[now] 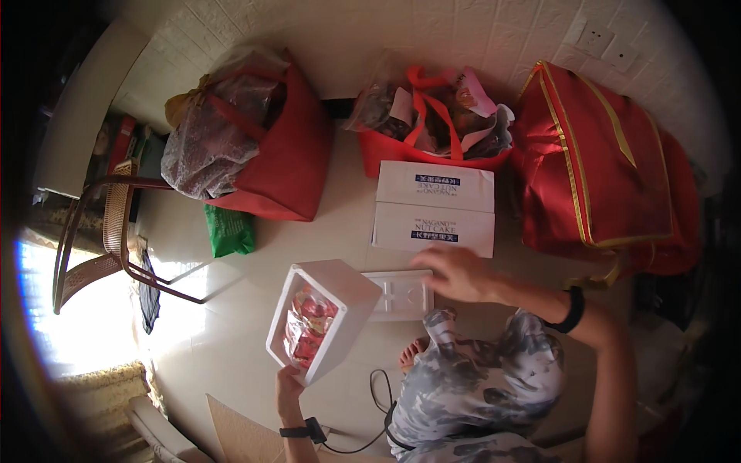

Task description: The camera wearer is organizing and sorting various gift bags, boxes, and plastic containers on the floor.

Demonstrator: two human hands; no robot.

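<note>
My left hand (289, 383) is closed on the lower edge of a white foam box (340, 320), which is held up and tilted with its opening turned to the left. Red and silver wrapped packets (309, 328) show inside the box. A white foam lid (400, 295) with moulded recesses lies on the floor to the right of the box. My right hand (461, 275) reaches over the lid's right end, fingers stretched out and slightly blurred, with nothing seen in them. Just beyond that hand sits a white printed carton (434, 210).
Red bags stand along the wall: one with bubble wrap (202, 154), one full of packages (440, 150), and a large gold-trimmed one (594, 170). A green bag (230, 230) lies on the floor. A woven chair (116, 224) stands left; a black cable (378, 393) trails from my left wrist.
</note>
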